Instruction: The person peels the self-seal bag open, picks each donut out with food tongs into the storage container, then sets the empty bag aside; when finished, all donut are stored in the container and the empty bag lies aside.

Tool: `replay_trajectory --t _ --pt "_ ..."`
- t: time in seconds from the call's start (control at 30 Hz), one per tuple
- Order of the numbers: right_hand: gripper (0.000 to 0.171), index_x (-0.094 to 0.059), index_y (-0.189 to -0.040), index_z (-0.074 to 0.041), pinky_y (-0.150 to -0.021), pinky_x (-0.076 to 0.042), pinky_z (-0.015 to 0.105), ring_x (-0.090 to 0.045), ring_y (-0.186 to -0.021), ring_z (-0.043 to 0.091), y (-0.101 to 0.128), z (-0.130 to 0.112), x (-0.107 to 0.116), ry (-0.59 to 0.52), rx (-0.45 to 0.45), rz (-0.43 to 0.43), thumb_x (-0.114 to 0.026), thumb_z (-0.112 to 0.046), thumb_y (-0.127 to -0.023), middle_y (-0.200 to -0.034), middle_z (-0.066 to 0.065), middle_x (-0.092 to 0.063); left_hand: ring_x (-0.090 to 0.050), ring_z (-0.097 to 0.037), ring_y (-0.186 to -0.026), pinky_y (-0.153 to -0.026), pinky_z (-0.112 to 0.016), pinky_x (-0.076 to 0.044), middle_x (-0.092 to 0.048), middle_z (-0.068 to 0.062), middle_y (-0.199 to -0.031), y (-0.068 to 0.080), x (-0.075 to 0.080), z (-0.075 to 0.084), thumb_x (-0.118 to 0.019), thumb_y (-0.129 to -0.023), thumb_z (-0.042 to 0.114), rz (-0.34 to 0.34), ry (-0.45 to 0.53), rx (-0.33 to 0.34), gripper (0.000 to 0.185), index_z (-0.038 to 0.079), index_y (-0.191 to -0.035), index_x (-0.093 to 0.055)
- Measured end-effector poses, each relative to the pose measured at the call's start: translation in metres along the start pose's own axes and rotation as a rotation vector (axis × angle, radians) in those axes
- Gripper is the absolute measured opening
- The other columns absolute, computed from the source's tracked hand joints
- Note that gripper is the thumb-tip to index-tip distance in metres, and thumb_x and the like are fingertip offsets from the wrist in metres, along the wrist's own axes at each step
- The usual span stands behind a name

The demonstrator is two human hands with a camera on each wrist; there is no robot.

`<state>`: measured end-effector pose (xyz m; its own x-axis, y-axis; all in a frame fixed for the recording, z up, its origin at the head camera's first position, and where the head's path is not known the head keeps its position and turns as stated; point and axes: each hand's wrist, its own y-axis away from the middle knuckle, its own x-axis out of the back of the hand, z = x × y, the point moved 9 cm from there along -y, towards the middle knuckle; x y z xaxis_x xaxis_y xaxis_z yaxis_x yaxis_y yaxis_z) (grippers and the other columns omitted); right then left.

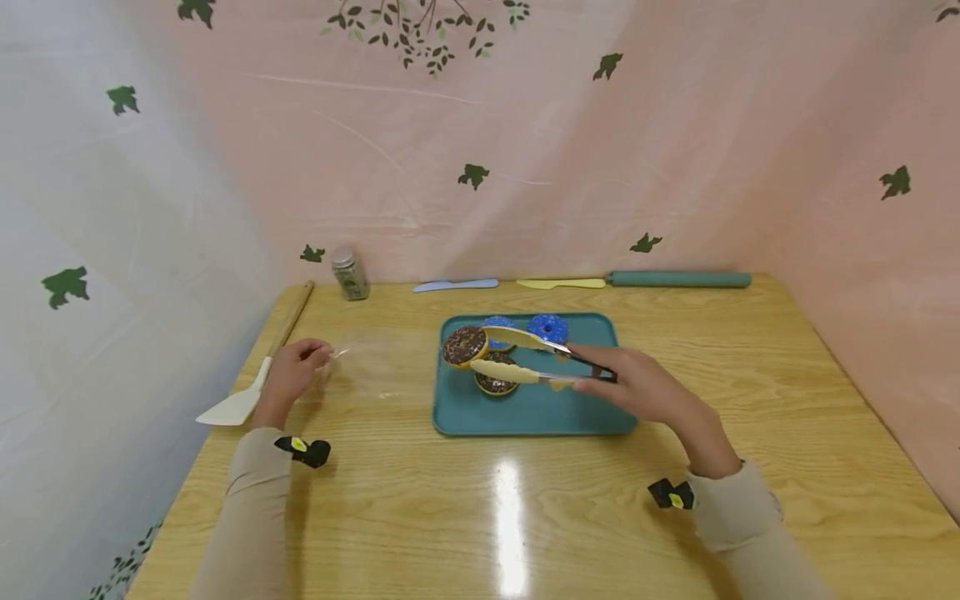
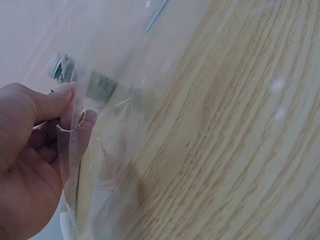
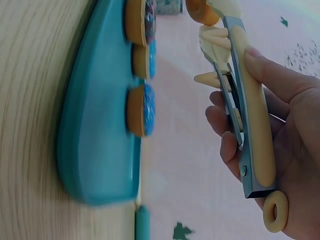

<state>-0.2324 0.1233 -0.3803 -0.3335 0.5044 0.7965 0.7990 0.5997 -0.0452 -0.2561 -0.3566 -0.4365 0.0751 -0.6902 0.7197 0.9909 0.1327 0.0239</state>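
My left hand (image 1: 288, 375) pinches the edge of a clear plastic bag (image 2: 125, 130) between thumb and fingers, left of the teal tray (image 1: 540, 418). The bag is hard to make out against the wood in the head view. With my right hand (image 1: 651, 387) I grip a pair of tongs (image 3: 256, 120) with cream tips and metal arms. Their tips hold a chocolate donut (image 1: 463, 345) with sprinkles, raised over the tray's left side. On the tray lie another chocolate donut (image 1: 497, 387), partly covered by the tongs, and two blue-iced donuts (image 1: 547, 327).
A white spatula (image 1: 238, 406) with a wooden handle lies left of my left hand. Along the back stand a spice jar (image 1: 351, 275), then a blue knife (image 1: 457, 285), a yellow knife (image 1: 562, 283) and a green rolled cylinder (image 1: 678, 279). A patterned curtain (image 1: 525, 125) hangs behind the table.
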Motion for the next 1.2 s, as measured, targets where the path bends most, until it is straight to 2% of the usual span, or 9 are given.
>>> replay_trajectory --t 0.27,0.5,0.77,1.0,1.2 --pt "0.06 -0.045 -0.143 -0.011 -0.057 -0.044 0.025 -0.053 -0.07 0.013 0.03 0.025 0.02 0.023 -0.072 0.056 -0.06 -0.04 -0.093 -0.094 -0.002 -0.064 -0.059 -0.036 -0.102 -0.083 -0.046 -0.048 -0.063 -0.024 -0.115 -0.001 0.003 -0.003 -0.043 -0.102 0.033 0.03 -0.027 -0.009 0.043 -0.002 -0.122 -0.059" --pt "0.057 -0.045 -0.143 -0.01 -0.055 -0.042 0.024 -0.051 -0.07 0.01 0.052 0.045 0.027 0.048 -0.116 0.075 -0.059 -0.036 -0.095 -0.094 0.001 -0.064 -0.059 -0.036 -0.1 -0.082 -0.044 -0.047 -0.064 -0.024 -0.111 0.0 0.007 -0.003 -0.044 -0.102 0.033 0.068 -0.032 -0.017 0.042 -0.002 -0.119 -0.06" --pt "0.054 -0.048 -0.141 -0.01 -0.057 -0.042 0.023 -0.05 -0.072 0.008 0.072 0.059 0.025 0.084 -0.156 0.082 -0.059 -0.035 -0.095 -0.096 0.001 -0.064 -0.058 -0.029 -0.096 -0.076 -0.034 -0.044 -0.064 -0.021 -0.11 -0.002 0.008 -0.005 -0.044 -0.102 0.036 0.091 -0.03 -0.006 0.043 0.001 -0.117 -0.062" --pt "0.052 -0.049 -0.141 -0.011 -0.057 -0.039 0.023 -0.047 -0.068 0.006 0.079 0.066 0.019 0.06 -0.16 0.072 -0.059 -0.034 -0.095 -0.084 -0.004 -0.058 -0.058 -0.027 -0.093 -0.073 -0.033 -0.045 -0.064 -0.02 -0.109 0.0 0.007 -0.005 -0.043 -0.102 0.036 0.09 -0.037 -0.014 0.042 0.002 -0.118 -0.063" --pt "0.053 -0.048 -0.141 -0.01 -0.057 -0.037 0.024 -0.045 -0.067 0.007 0.083 0.068 0.017 0.049 -0.172 0.062 -0.058 -0.034 -0.095 -0.086 -0.003 -0.058 -0.057 -0.028 -0.091 -0.074 -0.035 -0.045 -0.064 -0.02 -0.109 0.001 0.006 -0.006 -0.043 -0.102 0.037 0.087 -0.052 -0.017 0.044 0.001 -0.119 -0.062"
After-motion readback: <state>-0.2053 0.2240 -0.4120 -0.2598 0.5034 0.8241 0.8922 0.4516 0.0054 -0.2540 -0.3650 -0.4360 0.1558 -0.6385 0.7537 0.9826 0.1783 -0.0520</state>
